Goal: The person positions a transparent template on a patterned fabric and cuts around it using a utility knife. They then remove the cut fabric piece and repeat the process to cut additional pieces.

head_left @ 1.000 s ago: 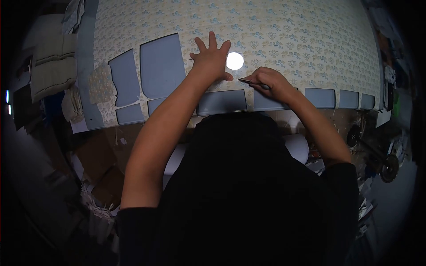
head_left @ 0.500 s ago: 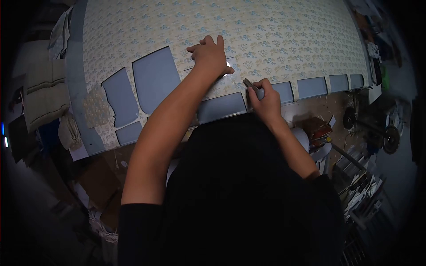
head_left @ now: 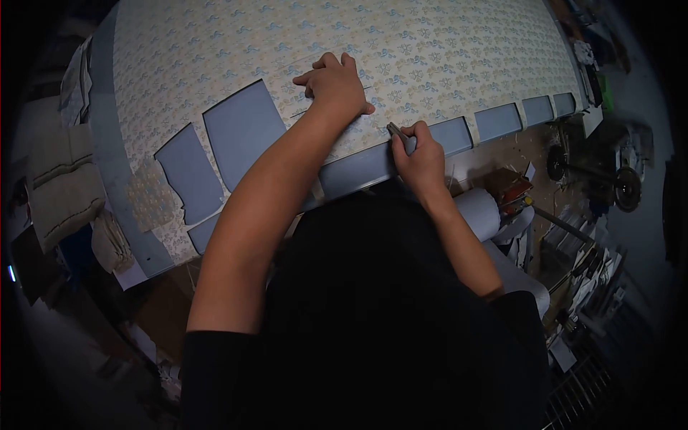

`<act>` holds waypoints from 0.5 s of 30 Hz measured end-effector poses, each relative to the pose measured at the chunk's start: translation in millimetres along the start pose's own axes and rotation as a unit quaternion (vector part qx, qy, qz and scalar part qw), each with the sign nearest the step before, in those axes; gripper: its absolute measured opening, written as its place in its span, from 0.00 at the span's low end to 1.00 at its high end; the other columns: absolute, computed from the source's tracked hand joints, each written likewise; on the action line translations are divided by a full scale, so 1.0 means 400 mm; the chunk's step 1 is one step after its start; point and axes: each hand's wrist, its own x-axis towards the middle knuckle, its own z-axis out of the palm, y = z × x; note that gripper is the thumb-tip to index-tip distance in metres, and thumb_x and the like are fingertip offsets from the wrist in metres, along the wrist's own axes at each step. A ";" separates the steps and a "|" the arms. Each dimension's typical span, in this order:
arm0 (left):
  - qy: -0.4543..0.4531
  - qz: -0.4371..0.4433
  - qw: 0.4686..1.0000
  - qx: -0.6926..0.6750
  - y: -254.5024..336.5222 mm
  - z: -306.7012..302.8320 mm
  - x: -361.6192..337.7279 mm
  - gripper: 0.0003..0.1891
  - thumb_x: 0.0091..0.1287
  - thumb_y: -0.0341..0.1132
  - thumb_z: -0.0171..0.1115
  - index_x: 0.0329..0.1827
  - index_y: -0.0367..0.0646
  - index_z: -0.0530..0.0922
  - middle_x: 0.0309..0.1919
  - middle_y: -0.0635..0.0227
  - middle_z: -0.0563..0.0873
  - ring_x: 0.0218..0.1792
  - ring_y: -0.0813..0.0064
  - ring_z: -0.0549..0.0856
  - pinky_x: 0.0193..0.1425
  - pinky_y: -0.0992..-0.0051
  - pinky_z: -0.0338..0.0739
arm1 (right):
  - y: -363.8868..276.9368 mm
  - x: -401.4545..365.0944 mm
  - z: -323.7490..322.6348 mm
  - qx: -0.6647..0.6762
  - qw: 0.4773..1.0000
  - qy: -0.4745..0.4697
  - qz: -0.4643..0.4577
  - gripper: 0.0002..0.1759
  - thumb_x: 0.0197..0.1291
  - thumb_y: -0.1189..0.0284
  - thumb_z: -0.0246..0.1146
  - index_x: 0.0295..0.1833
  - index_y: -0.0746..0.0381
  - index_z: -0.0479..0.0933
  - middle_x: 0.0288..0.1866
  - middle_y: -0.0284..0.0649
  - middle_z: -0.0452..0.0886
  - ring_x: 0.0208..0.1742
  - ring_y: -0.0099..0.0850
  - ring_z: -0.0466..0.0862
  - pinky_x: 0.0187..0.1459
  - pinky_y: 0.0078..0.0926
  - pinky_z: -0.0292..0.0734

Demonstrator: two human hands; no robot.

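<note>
A large sheet of patterned fabric (head_left: 444, 50) lies spread over a blue-grey table (head_left: 362, 166). Several shapes are cut out of it, so the blue surface shows through, as at the big cut-out (head_left: 240, 132). My left hand (head_left: 335, 82) presses flat on the fabric just beyond the near edge, fingers pointing left. My right hand (head_left: 419, 154) is closed around a slim cutting tool (head_left: 398, 135), its tip touching the fabric at the near edge, right of my left hand.
A roll of pale material (head_left: 479, 211) lies below the table edge by my right arm. Cluttered shelves and wheeled gear (head_left: 616, 186) stand on the right. Folded cloth (head_left: 54, 179) and cardboard are on the left. My dark shirt fills the lower middle.
My left hand curled its spread fingers and now covers the bright round spot seen earlier. My right hand with the tool drew back to the fabric's near edge. The view tilted.
</note>
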 end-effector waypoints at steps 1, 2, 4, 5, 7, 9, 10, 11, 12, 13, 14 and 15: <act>-0.003 -0.005 1.000 0.007 0.001 -0.001 -0.001 0.66 0.51 0.73 0.77 0.85 0.41 0.54 0.75 0.34 0.62 0.59 0.13 0.78 0.48 0.56 0.90 | -0.008 0.001 -0.001 -0.012 1.000 -0.011 0.010 0.11 0.66 0.68 0.70 0.45 0.62 0.76 0.33 0.53 0.87 0.38 0.57 0.88 0.38 0.51 0.81; -0.004 -0.003 1.000 0.007 0.000 -0.003 -0.003 0.66 0.51 0.73 0.77 0.85 0.41 0.54 0.75 0.34 0.62 0.59 0.13 0.78 0.48 0.56 0.90 | -0.014 0.001 0.000 -0.013 1.000 -0.011 0.012 0.11 0.66 0.68 0.70 0.45 0.62 0.76 0.33 0.53 0.87 0.38 0.57 0.88 0.38 0.51 0.81; 0.008 0.001 1.000 0.012 -0.001 -0.005 -0.008 0.68 0.51 0.73 0.76 0.86 0.42 0.52 0.78 0.35 0.59 0.59 0.12 0.78 0.49 0.55 0.90 | -0.023 0.004 0.003 -0.053 0.998 -0.021 -0.002 0.12 0.66 0.69 0.69 0.45 0.63 0.74 0.32 0.52 0.86 0.37 0.57 0.87 0.38 0.52 0.81; 0.007 0.002 1.000 0.011 -0.001 -0.005 -0.006 0.68 0.51 0.73 0.76 0.86 0.42 0.52 0.78 0.35 0.59 0.59 0.12 0.78 0.49 0.55 0.90 | -0.029 0.006 0.006 -0.054 0.998 -0.021 0.000 0.12 0.66 0.69 0.69 0.45 0.63 0.74 0.32 0.52 0.86 0.37 0.57 0.87 0.38 0.52 0.81; -0.005 -0.002 1.000 0.012 0.001 -0.005 -0.002 0.68 0.52 0.73 0.76 0.87 0.43 0.49 0.80 0.36 0.56 0.59 0.12 0.78 0.50 0.54 0.90 | -0.036 0.011 0.010 -0.070 0.997 -0.021 0.012 0.12 0.66 0.70 0.70 0.45 0.63 0.74 0.33 0.53 0.86 0.38 0.57 0.87 0.39 0.52 0.81; -0.009 -0.002 1.000 0.013 0.002 -0.009 -0.006 0.68 0.52 0.73 0.75 0.87 0.43 0.49 0.80 0.36 0.56 0.60 0.12 0.78 0.51 0.54 0.90 | -0.028 0.014 0.018 -0.061 0.998 -0.010 0.004 0.12 0.66 0.71 0.70 0.45 0.63 0.74 0.34 0.53 0.87 0.39 0.57 0.87 0.39 0.52 0.81; -0.011 -0.001 1.000 0.016 0.003 -0.012 -0.008 0.68 0.53 0.73 0.75 0.87 0.43 0.49 0.81 0.36 0.55 0.60 0.12 0.78 0.51 0.54 0.90 | -0.024 0.016 0.022 -0.051 0.999 0.002 -0.005 0.12 0.65 0.72 0.70 0.45 0.64 0.74 0.35 0.53 0.87 0.39 0.57 0.87 0.39 0.52 0.81; -0.012 -0.002 1.000 0.015 0.004 -0.013 -0.006 0.68 0.53 0.73 0.75 0.87 0.43 0.49 0.81 0.36 0.55 0.60 0.12 0.78 0.51 0.54 0.90 | -0.022 0.021 0.022 -0.051 0.999 0.000 -0.005 0.12 0.65 0.72 0.70 0.45 0.64 0.74 0.35 0.53 0.87 0.39 0.57 0.87 0.39 0.52 0.81; -0.014 -0.001 1.000 0.020 0.004 -0.014 -0.005 0.68 0.53 0.73 0.75 0.88 0.42 0.48 0.81 0.36 0.55 0.60 0.13 0.78 0.51 0.53 0.90 | -0.018 0.027 0.021 -0.047 0.999 -0.003 -0.011 0.12 0.65 0.72 0.70 0.45 0.64 0.74 0.35 0.53 0.87 0.40 0.57 0.87 0.40 0.52 0.81; -0.017 0.000 1.000 0.025 0.004 -0.014 -0.006 0.68 0.53 0.73 0.75 0.88 0.42 0.48 0.81 0.36 0.55 0.60 0.13 0.78 0.52 0.53 0.89 | -0.013 0.031 0.019 -0.042 0.999 -0.005 -0.016 0.12 0.65 0.73 0.71 0.44 0.64 0.74 0.36 0.52 0.87 0.40 0.57 0.87 0.40 0.52 0.81; -0.019 -0.001 1.000 0.024 0.003 -0.016 -0.009 0.68 0.53 0.73 0.75 0.88 0.42 0.48 0.81 0.36 0.55 0.60 0.13 0.78 0.52 0.53 0.89 | -0.008 0.035 0.016 -0.042 0.999 -0.007 -0.016 0.12 0.65 0.73 0.71 0.44 0.64 0.74 0.36 0.52 0.87 0.40 0.57 0.87 0.40 0.52 0.81; -0.011 0.007 0.999 0.030 0.003 -0.018 -0.013 0.67 0.54 0.74 0.73 0.87 0.39 0.50 0.80 0.34 0.58 0.62 0.22 0.80 0.55 0.44 0.86 | -0.002 0.040 0.013 -0.033 0.999 -0.012 -0.035 0.12 0.65 0.73 0.71 0.44 0.64 0.74 0.36 0.52 0.87 0.40 0.57 0.87 0.39 0.51 0.81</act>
